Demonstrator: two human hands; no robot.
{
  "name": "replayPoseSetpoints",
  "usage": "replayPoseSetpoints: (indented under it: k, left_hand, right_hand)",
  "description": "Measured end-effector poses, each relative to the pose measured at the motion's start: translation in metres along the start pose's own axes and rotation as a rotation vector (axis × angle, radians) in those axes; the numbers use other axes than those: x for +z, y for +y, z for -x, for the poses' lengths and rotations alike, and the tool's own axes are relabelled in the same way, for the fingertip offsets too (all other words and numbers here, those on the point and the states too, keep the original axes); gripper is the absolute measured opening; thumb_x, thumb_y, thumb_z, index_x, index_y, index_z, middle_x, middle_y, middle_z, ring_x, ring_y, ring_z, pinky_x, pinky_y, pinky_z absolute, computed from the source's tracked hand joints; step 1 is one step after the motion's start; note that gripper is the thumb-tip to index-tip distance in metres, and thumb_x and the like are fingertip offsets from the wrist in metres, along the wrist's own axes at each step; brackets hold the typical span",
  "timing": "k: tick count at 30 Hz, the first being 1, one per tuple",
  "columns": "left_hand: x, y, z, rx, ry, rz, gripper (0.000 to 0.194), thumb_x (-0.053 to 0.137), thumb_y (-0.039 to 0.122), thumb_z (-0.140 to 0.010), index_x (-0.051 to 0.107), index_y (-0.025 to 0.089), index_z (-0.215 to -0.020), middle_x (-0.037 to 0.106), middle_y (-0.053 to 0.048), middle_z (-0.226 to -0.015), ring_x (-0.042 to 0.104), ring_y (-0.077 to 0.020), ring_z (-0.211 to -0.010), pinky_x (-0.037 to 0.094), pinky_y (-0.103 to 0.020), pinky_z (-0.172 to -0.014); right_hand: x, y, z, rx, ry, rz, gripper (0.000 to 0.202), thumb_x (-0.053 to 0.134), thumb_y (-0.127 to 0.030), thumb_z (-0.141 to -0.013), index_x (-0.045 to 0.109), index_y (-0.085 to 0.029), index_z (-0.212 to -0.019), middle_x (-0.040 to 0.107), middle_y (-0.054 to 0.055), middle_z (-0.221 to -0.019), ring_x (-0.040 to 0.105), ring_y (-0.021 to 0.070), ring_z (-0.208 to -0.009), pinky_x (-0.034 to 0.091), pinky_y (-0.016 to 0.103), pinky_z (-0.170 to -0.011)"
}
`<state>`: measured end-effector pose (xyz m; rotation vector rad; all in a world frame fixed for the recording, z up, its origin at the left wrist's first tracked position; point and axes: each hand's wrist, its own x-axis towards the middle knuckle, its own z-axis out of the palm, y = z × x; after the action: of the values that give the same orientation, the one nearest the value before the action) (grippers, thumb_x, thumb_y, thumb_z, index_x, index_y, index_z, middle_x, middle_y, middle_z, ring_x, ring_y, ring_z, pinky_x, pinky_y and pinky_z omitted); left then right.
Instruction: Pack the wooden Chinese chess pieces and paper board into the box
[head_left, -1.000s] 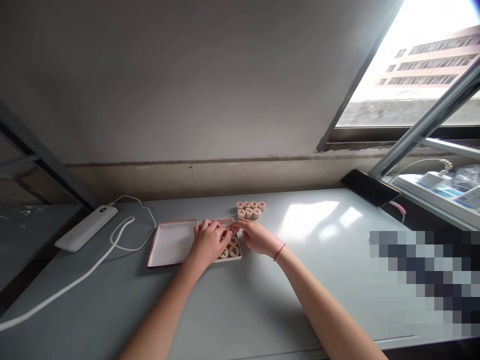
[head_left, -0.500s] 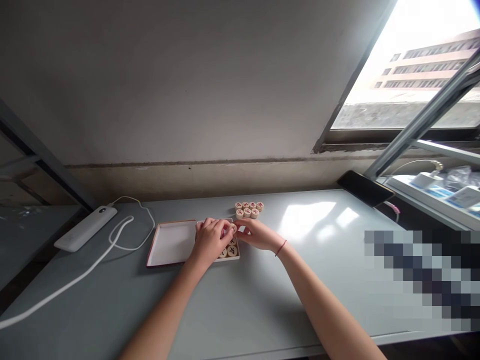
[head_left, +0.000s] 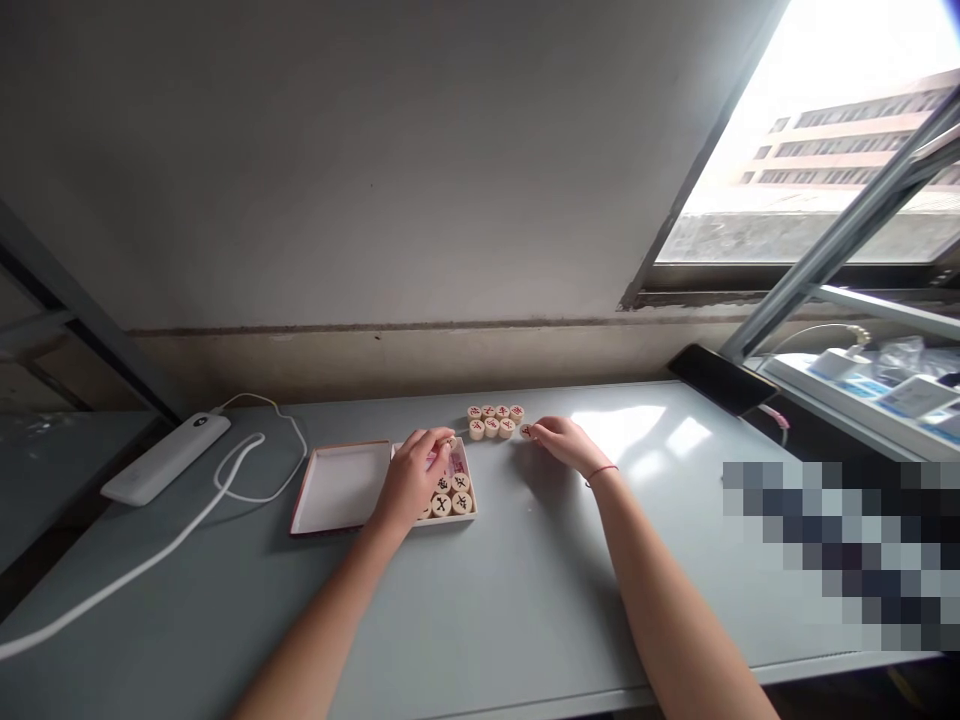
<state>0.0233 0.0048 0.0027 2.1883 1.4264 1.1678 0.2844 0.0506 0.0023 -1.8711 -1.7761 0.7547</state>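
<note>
My right hand (head_left: 562, 441) pinches a round wooden Chinese chess piece (head_left: 526, 431) with a red character, at the right end of the front row of red pieces (head_left: 492, 427) on the table. Behind that row stands a second row of red pieces (head_left: 489, 412). My left hand (head_left: 420, 470) is over the shallow box (head_left: 471, 500), its thumb and fingertips closed on another pale piece (head_left: 451, 443). Inside the box, several pieces with black characters (head_left: 441, 505) lie near its front, some hidden under my hand. The box's lid (head_left: 343, 490) lies open on the left.
A white power bank (head_left: 169, 460) lies at the left with a white cable (head_left: 150, 570) running across the grey table (head_left: 480, 620). At the back right a dark phone (head_left: 720, 378) leans by the metal frame. White boxes (head_left: 885, 385) stand beyond it.
My right hand has moved right from the box to the end of the front red row, carrying a red piece. The left hand stays over the box, where more black pieces now show.
</note>
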Motion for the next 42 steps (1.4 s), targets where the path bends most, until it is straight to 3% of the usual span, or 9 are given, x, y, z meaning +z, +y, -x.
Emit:
replayPoseSetpoints:
  k: [6,12,14,19,22,26,28,34,42]
  left_hand:
    - [0.005,-0.005,0.0,-0.041,0.005,0.038,0.023,0.049,0.016,-0.086,0.06,0.024,-0.104,0.064,-0.003,-0.104,0.063,-0.0158,-0.09,0.051,-0.031,-0.085]
    - [0.006,-0.002,0.002,-0.056,-0.019,0.034,0.023,0.055,0.02,-0.085,0.058,0.025,-0.107,0.064,-0.002,-0.104,0.063,-0.0172,-0.093,0.051,-0.031,-0.086]
    - [0.004,0.002,0.003,-0.034,-0.042,0.037,0.023,0.057,0.023,-0.086,0.057,0.025,-0.109,0.063,-0.002,-0.106,0.062,-0.0171,-0.094,0.05,-0.031,-0.088]
    - [0.003,0.007,0.003,0.008,-0.072,0.049,0.022,0.057,0.028,-0.087,0.057,0.027,-0.11,0.06,-0.003,-0.107,0.06,-0.0176,-0.097,0.049,-0.03,-0.087]
    - [0.004,0.005,0.004,0.018,-0.065,0.019,0.024,0.057,0.029,-0.087,0.057,0.027,-0.111,0.06,-0.002,-0.107,0.06,-0.0177,-0.097,0.049,-0.03,-0.087]
    - [0.005,0.001,0.005,-0.004,-0.062,-0.028,0.024,0.054,0.029,-0.089,0.056,0.027,-0.112,0.06,-0.003,-0.108,0.06,-0.0175,-0.096,0.049,-0.031,-0.086]
    - [0.004,0.0,0.005,-0.019,-0.064,-0.041,0.021,0.05,0.027,-0.09,0.057,0.025,-0.109,0.061,-0.003,-0.108,0.06,-0.0177,-0.096,0.049,-0.031,-0.086]
    - [-0.001,0.0,0.002,-0.034,-0.041,-0.057,0.02,0.046,0.023,-0.089,0.059,0.023,-0.104,0.063,-0.003,-0.107,0.06,-0.0185,-0.101,0.047,-0.033,-0.09]
    - [-0.002,0.001,0.001,-0.045,-0.049,-0.105,0.02,0.044,0.023,-0.089,0.06,0.023,-0.102,0.064,-0.003,-0.105,0.061,-0.0176,-0.098,0.049,-0.03,-0.086]
  right_hand:
    - [0.006,0.0,-0.002,0.034,0.062,0.088,0.03,0.05,-0.039,-0.075,0.05,-0.019,-0.053,0.051,0.0,-0.052,0.042,0.0127,-0.052,0.028,0.024,-0.049]
    - [0.012,-0.019,0.005,-0.045,0.159,0.057,0.031,0.045,-0.041,-0.082,0.055,-0.018,-0.064,0.055,0.003,-0.063,0.046,0.0142,-0.061,0.032,0.023,-0.054]
    - [0.019,-0.036,0.012,-0.157,0.077,-0.011,0.037,0.045,-0.048,-0.084,0.06,-0.018,-0.07,0.057,0.002,-0.066,0.048,0.0135,-0.062,0.034,0.022,-0.055]
    - [0.035,-0.068,0.029,-0.429,-0.31,-0.403,0.038,0.048,-0.051,-0.085,0.063,-0.017,-0.079,0.049,-0.002,-0.063,0.042,0.0097,-0.057,0.031,0.02,-0.048]
    - [0.03,-0.065,0.026,-0.35,-0.298,-0.476,0.036,0.052,-0.05,-0.081,0.062,-0.016,-0.078,0.047,-0.002,-0.062,0.039,0.0093,-0.056,0.031,0.021,-0.048]
    - [0.009,-0.035,0.012,-0.071,0.035,-0.311,0.034,0.047,-0.047,-0.077,0.061,-0.016,-0.074,0.047,-0.001,-0.061,0.038,0.0104,-0.055,0.03,0.022,-0.049]
    - [0.002,-0.017,0.004,0.006,0.119,-0.245,0.03,0.046,-0.043,-0.075,0.057,-0.016,-0.066,0.045,-0.002,-0.058,0.037,0.0108,-0.055,0.028,0.023,-0.049]
    - [0.005,0.003,-0.003,0.073,0.139,-0.095,0.028,0.046,-0.039,-0.071,0.045,-0.019,-0.052,0.036,-0.004,-0.05,0.032,0.0107,-0.052,0.024,0.023,-0.048]
    - [0.008,-0.001,-0.002,0.071,0.129,0.049,0.033,0.043,-0.045,-0.077,0.051,-0.019,-0.058,0.051,0.0,-0.055,0.044,0.0136,-0.056,0.031,0.024,-0.051]
